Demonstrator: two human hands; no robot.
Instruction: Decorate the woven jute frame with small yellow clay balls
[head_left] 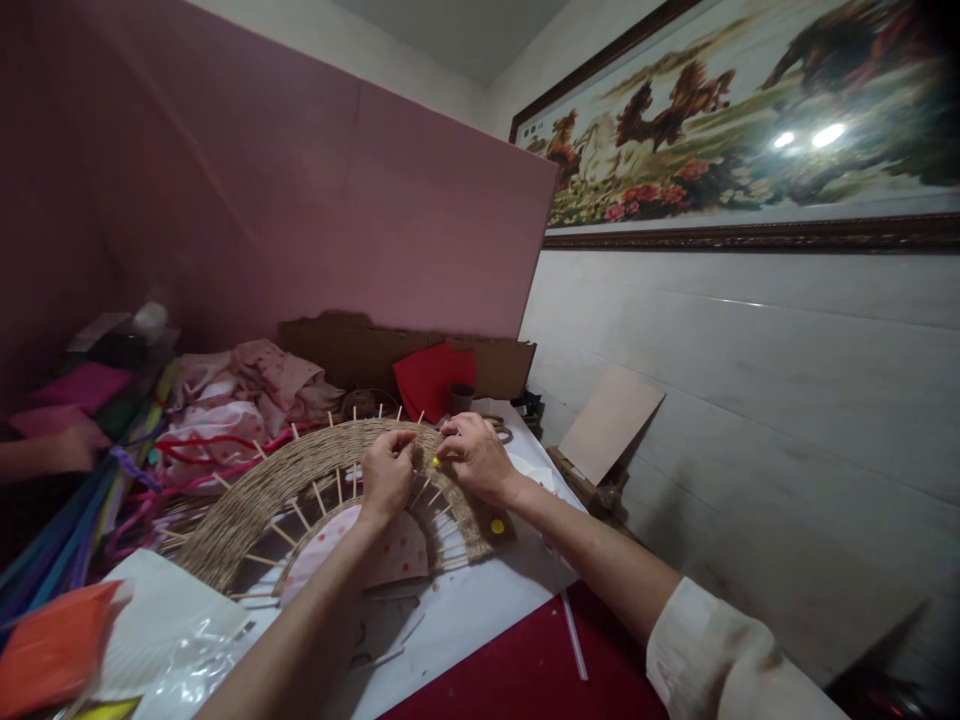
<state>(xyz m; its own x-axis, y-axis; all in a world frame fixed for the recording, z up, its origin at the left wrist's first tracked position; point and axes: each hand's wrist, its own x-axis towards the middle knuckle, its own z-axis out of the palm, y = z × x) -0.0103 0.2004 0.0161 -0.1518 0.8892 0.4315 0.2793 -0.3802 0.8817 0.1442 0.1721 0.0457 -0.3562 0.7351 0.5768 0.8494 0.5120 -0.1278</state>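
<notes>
A woven rope arch with thin wooden sticks poking out of both edges curves across the table before me. Inside its curve sits a half-round pink piece with red dots. My left hand is closed in a pinch over the weave near the top; what its fingertips hold, if anything, is hidden. Just to the right, my right hand has its fingers curled together, a small yellow piece at the thumb tip. A flat yellow disc lies by the arch's right end.
Pink dotted cloth is heaped at the back left. Red sheets and cardboard stand behind the arch. An orange packet and clear plastic lie front left. Another person's hand shows at far left.
</notes>
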